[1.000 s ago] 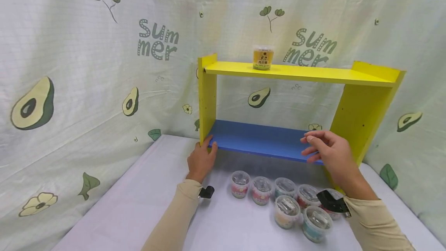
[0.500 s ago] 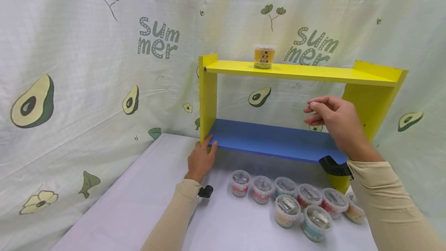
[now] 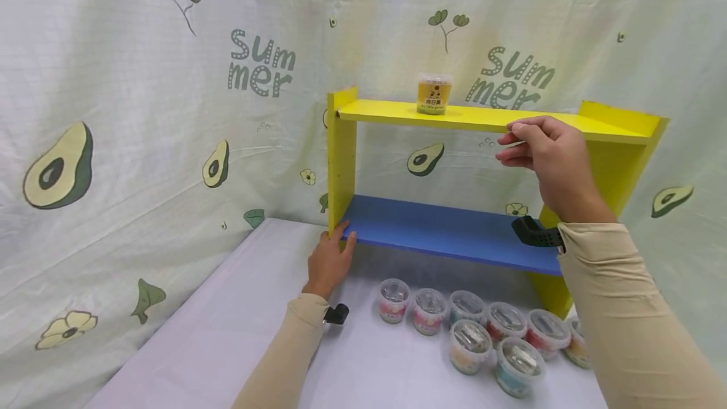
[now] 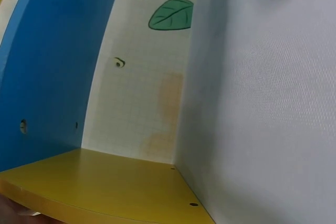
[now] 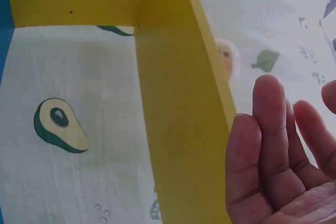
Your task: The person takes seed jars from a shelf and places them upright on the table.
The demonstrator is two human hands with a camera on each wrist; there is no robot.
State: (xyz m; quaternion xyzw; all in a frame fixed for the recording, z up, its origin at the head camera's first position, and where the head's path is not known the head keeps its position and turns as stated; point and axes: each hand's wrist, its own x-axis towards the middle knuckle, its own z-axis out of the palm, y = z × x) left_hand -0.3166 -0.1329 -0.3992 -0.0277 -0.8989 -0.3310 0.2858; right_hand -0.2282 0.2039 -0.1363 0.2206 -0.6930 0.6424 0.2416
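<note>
Nearest to me, a cluster of small clear-lidded cups (image 3: 471,327) sits on the white table (image 3: 227,333), in front of the shelf unit. My left hand (image 3: 329,260) rests at the lower left corner of the unit, thumb and fingers laid against the front edge of the blue lower shelf (image 3: 443,229) where it meets the yellow left side panel (image 3: 339,156); whether the fingers actually close around the board I cannot tell. Higher up, my right hand (image 3: 548,156) is raised at the front edge of the yellow top shelf (image 3: 483,117), fingers loosely bent and holding nothing (the right wrist view shows them relaxed, just beside the yellow board). Farther back on the top shelf stands a yellow-labelled jar (image 3: 434,94), well apart from my right hand. Behind everything hangs the avocado-print curtain (image 3: 142,112).
</note>
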